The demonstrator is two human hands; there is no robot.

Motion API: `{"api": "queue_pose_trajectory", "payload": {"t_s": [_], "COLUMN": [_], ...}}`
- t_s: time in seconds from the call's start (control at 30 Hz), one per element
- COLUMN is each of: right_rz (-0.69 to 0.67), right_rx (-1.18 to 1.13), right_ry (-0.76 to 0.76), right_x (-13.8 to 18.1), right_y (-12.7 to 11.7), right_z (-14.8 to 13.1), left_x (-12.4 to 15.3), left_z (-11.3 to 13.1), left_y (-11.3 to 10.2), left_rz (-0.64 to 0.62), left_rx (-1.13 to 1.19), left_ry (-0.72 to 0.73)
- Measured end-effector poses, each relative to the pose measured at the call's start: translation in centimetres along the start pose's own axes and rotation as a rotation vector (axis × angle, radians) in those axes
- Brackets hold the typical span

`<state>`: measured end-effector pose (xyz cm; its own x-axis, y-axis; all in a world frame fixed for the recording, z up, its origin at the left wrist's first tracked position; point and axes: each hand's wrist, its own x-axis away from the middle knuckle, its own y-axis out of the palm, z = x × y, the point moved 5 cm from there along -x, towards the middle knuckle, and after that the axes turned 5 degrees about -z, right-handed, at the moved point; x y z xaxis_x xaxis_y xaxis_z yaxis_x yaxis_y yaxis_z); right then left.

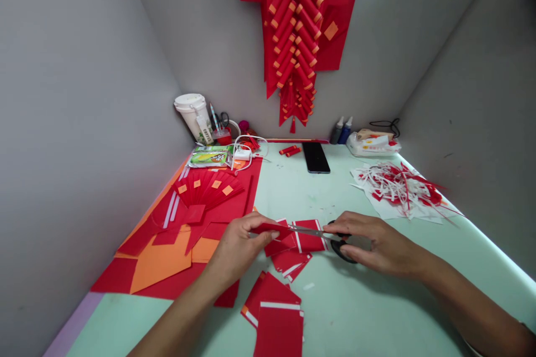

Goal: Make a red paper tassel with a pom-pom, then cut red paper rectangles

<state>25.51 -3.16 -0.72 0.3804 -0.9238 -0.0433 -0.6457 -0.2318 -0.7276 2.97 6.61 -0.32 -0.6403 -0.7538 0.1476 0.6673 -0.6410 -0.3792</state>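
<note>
My left hand [247, 240] pinches a small piece of red paper [276, 228] between thumb and fingers, tilted above the table. In my right hand [372, 240] is a pair of black-handled scissors [318, 231], thumb and fingers in the loops. The blades point left and meet the right end of the held paper; whether they are cutting at this instant I cannot tell. Below and behind lie red cards with white strips along their edges [310, 236]. More red pieces [291, 263] and a stack of red cards [280, 329] lie nearer to me.
Red and orange sheets [163, 262] with a folded paper fan [205, 189] cover the left side. A phone [316, 157] and two small red rolls [290, 150] lie at the back. Paper scraps [402, 189] are heaped right. A white cup [195, 117] stands back left; firecracker decorations [296, 28] hang behind.
</note>
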Motion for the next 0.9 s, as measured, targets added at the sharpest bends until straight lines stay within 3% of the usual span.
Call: {"api": "queue_pose_trajectory", "payload": {"t_s": [0.9], "right_rz": [0.049], "right_rx": [0.02], "right_ry": [-0.04], "right_x": [0.03], "right_y": [-0.21], "right_z": [-0.39], "left_x": [0.12], "left_z": [0.31], "left_y": [0.08], "left_rz": [-0.002], "left_rx": [0.015], "left_ry": [-0.031]}}
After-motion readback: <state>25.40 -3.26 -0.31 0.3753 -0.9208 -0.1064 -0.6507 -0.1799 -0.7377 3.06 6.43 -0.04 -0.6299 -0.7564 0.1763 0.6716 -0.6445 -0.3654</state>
